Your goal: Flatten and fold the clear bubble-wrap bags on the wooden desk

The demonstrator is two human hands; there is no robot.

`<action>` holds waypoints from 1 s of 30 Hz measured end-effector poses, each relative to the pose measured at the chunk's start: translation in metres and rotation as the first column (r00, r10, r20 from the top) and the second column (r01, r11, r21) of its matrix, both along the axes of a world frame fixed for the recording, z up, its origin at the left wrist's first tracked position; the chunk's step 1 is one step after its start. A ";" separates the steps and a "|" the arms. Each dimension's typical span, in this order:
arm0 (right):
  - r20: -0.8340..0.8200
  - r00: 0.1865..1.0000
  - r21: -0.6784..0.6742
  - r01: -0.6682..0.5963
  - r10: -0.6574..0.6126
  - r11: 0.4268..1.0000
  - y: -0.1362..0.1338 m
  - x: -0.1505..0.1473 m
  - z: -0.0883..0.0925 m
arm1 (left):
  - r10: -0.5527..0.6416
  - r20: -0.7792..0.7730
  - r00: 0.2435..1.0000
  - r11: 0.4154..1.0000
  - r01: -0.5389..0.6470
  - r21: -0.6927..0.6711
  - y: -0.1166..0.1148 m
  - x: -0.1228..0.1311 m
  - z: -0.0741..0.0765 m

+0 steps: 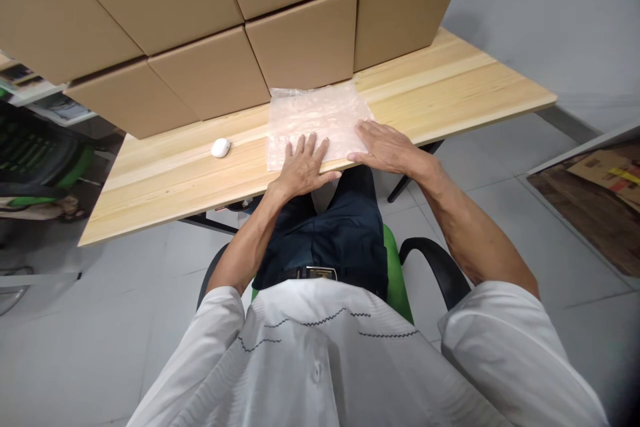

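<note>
A pinkish, see-through sheet of bubble wrap (320, 117) lies flat on the wooden table (415, 97), close to its front edge. My left hand (303, 170) rests on the sheet's near left part, fingers spread and thumb pointing right. On the near right corner lies my right hand (383, 145), its fingers stretched out and pointing left. Neither hand grips anything. A small white rounded case (221, 147) sits on the table to the left of the sheet, apart from both hands.
Stacked brown cardboard boxes (303, 40) form a wall along the table's back, right behind the sheet. I sit on a green chair with black armrests (435, 260). Dark shelving and another chair (40, 147) stand at the left. Flattened cardboard (607, 170) lies at the right.
</note>
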State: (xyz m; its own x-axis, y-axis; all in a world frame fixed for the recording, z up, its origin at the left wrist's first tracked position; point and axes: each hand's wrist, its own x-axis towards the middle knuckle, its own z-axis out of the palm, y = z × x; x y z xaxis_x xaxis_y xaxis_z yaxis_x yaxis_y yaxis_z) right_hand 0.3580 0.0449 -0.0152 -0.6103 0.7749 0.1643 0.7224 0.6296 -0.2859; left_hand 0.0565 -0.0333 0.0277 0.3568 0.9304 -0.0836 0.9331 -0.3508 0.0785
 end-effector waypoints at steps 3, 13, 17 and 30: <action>-0.001 1.000 -0.007 -0.025 0.025 1.000 0.003 0.006 0.005 | 0.002 0.015 1.000 1.000 -0.001 -0.006 0.000 -0.007 0.001; 0.018 0.999 0.109 -0.047 0.046 0.993 -0.005 0.016 0.017 | 0.015 0.059 0.998 0.995 -0.009 -0.096 0.005 -0.024 0.011; 0.044 0.999 0.217 0.018 -0.028 0.976 -0.010 0.012 0.018 | 0.012 0.067 0.998 0.994 -0.005 -0.105 0.006 -0.026 0.013; -0.022 0.992 0.306 0.127 -0.126 0.944 0.006 0.001 0.010 | -0.026 0.170 0.985 0.994 0.008 0.109 0.009 -0.003 0.005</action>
